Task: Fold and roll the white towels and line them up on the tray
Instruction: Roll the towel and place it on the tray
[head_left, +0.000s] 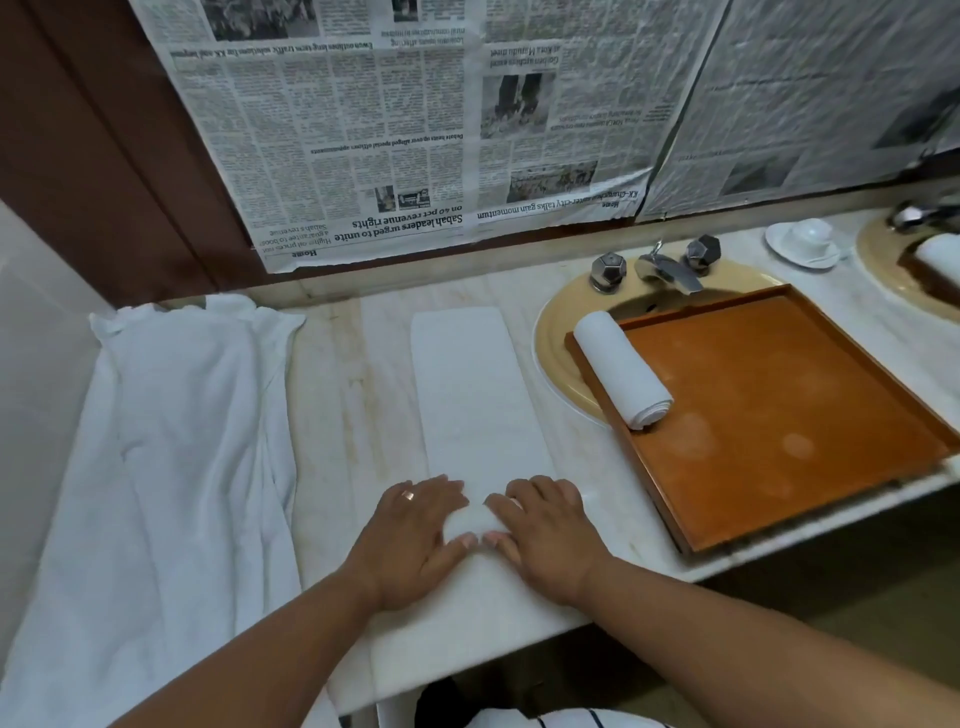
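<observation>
— Where was the towel you had me working on?
— The long towel (478, 395) lay folded into a narrow strip on the desk (353, 395), running away from you. It sat between the heap of towels (182, 441) on your left and the sink (550, 353) on your right. Its near end was rolled up under your hands.
— And how did my hands sit?
— Your left hand (415, 535) and right hand (545, 530) lay side by side on that roll. Your fingers (441, 491) bent over its top and your thumbs tucked against its near side, so both hands gripped the towel.
— And the tray?
— The tray (779, 415) rested across the sink, just below the tap (670, 270). One rolled towel (621, 369) lay inside it along the left wall. A cup (805, 239) on a saucer stood further right, and newspaper (415, 130) covered the wall behind.
</observation>
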